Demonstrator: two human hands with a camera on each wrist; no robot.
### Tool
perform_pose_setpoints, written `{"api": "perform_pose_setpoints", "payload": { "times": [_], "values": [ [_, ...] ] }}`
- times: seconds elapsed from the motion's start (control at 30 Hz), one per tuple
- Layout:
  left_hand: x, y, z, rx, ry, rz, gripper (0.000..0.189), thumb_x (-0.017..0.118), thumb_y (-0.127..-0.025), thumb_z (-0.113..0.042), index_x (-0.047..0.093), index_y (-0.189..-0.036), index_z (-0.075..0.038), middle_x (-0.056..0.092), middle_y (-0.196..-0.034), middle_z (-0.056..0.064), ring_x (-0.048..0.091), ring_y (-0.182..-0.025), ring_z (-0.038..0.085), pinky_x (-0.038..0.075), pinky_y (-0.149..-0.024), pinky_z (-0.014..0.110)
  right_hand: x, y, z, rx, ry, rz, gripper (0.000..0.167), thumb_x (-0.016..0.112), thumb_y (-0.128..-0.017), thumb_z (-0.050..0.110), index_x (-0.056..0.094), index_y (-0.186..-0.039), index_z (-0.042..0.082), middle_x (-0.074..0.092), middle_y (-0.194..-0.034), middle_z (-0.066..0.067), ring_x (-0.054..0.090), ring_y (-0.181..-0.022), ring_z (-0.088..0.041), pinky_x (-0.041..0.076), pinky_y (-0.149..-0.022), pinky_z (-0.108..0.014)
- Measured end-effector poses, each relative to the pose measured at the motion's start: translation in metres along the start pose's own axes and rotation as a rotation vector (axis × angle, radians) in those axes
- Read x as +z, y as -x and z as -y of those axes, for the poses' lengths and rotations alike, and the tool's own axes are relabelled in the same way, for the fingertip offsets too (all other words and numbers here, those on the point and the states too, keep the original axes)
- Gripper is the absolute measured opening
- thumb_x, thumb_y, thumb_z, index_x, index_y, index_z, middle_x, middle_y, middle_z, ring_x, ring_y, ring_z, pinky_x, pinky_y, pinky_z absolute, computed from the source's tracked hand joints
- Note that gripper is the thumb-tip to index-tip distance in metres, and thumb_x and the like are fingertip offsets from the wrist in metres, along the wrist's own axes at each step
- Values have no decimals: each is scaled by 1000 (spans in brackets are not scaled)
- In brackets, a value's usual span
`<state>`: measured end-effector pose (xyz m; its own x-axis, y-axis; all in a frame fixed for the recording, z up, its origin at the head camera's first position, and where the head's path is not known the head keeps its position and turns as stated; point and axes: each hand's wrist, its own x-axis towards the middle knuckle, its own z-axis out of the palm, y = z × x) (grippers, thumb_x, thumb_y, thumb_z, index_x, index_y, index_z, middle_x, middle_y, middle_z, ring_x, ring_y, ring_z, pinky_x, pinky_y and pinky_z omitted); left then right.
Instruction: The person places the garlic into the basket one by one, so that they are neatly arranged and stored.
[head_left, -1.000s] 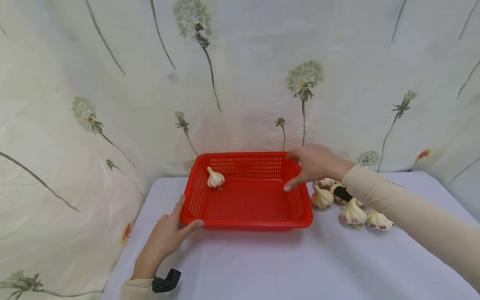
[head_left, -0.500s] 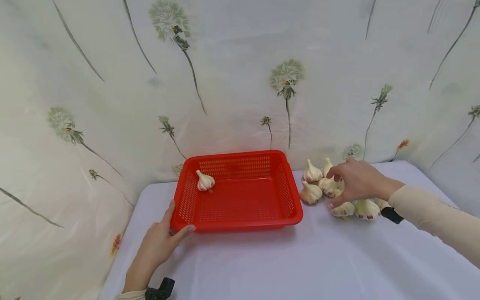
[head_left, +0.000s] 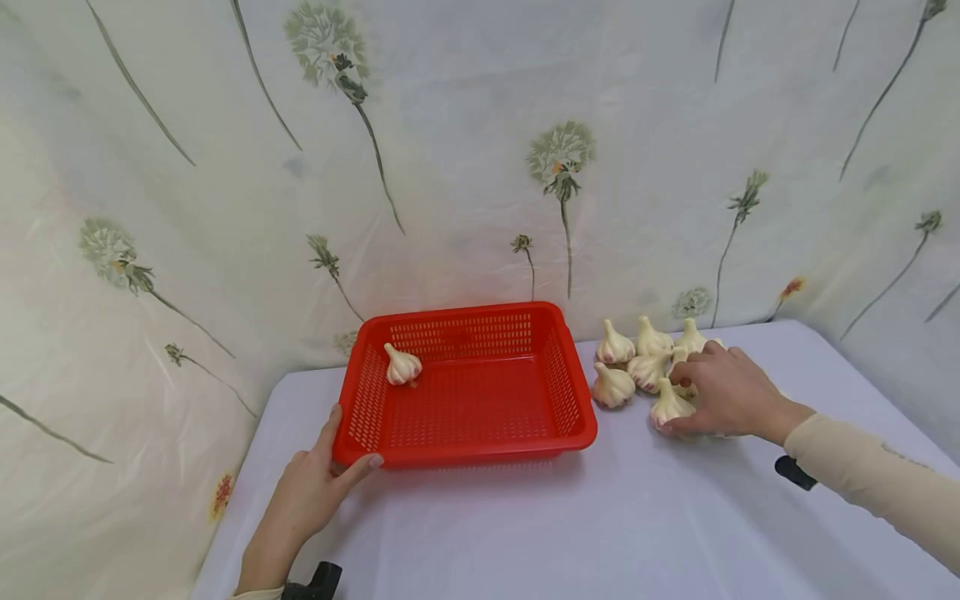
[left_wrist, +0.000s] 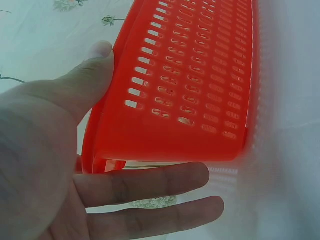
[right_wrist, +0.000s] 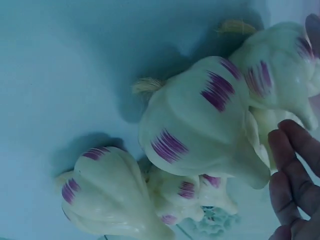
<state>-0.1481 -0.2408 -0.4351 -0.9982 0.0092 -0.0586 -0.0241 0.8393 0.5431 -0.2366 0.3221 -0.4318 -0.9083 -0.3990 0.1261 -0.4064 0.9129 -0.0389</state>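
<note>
A red plastic basket (head_left: pixel 465 454) with perforated sides stands on the table, one garlic bulb (head_left: pixel 403 367) lying inside at its left. My left hand (head_left: pixel 303 492) rests at the basket's front left corner, thumb along the front rim. The left wrist view shows two of its fingers straight beside the basket wall. To the right, my right hand (head_left: pixel 731 396) reaches around a garlic bulb (head_left: pixel 667 407), thumb at its base and fingers near its stem. The right wrist view shows fingertips (right_wrist: pixel 282 135) by this bulb (right_wrist: pixel 275 70), without a clear pinch.
Several more garlic bulbs (head_left: pixel 615 385) cluster between the basket and my right hand, some partly hidden by it. A white cloth covers the table (head_left: pixel 480 533). Behind it hangs a pale curtain (head_left: pixel 450 167) printed with dandelions.
My right hand has moved from over the basket's right side to the garlic cluster, then down around a bulb. The left hand has stayed at the basket corner. The head view has shifted.
</note>
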Motion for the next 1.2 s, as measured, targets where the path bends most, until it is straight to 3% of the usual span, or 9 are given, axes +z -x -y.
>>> {"api": "perform_pose_setpoints", "payload": {
  "times": [0.1,0.23,0.33,0.5,0.7,0.83,1.07,1.2],
  "values": [
    [0,0,1,-2,0,0,114,72,-90,-70,19,-170,-8,50,-67,5,45,-64,18,36,-55,31,8,5,2,-39,4,-30,50,92,-68,67,70,-82,24,56,-73,12,47,-81,-18,32,-67,-37],
    [1,0,3,-10,-4,1,115,71,-90,-71,18,-170,-8,48,-67,4,44,-62,17,35,-55,30,15,8,5,-76,32,-54,47,91,-69,65,69,-82,26,59,-74,13,46,-82,-17,32,-66,-36],
    [2,0,4,-16,-8,3,115,71,-90,-71,18,-170,-9,47,-67,4,44,-63,17,36,-55,30,17,10,8,-119,57,-80,49,93,-69,62,76,-87,20,66,-78,7,51,-84,-21,39,-67,-41],
    [2,1,4,-11,-14,-4,114,71,-90,-70,19,-170,-9,48,-66,5,46,-64,18,36,-55,31,17,12,12,-154,85,-94,49,93,-70,57,81,-90,14,68,-76,-1,61,-92,-33,51,-81,-53],
    [0,1,2,-5,-27,-11,114,70,-90,-71,19,-170,-8,49,-67,4,46,-64,18,36,-55,31,18,13,15,-159,76,-100,44,92,-73,53,79,-90,15,67,-76,0,62,-97,-37,51,-88,-58],
    [0,1,1,0,-32,-13,114,70,-90,-71,19,-170,-8,50,-66,4,47,-64,18,38,-56,30,18,13,15,-183,85,-103,40,93,-74,49,78,-90,16,63,-74,4,58,-88,-29,49,-82,-53],
    [1,1,1,-2,-33,-12,113,71,-91,-69,20,-170,-7,50,-66,5,49,-64,19,39,-56,31,19,11,11,-251,92,-129,35,95,-69,46,69,-76,23,53,-65,11,52,-73,-21,41,-65,-42],
    [3,0,2,-12,-31,-8,115,70,-89,-72,19,-170,-8,49,-66,4,48,-63,19,39,-56,31,12,9,12,-252,66,-90,34,95,-66,44,71,-77,24,51,-64,14,48,-70,-17,36,-62,-36]
  ]
}}
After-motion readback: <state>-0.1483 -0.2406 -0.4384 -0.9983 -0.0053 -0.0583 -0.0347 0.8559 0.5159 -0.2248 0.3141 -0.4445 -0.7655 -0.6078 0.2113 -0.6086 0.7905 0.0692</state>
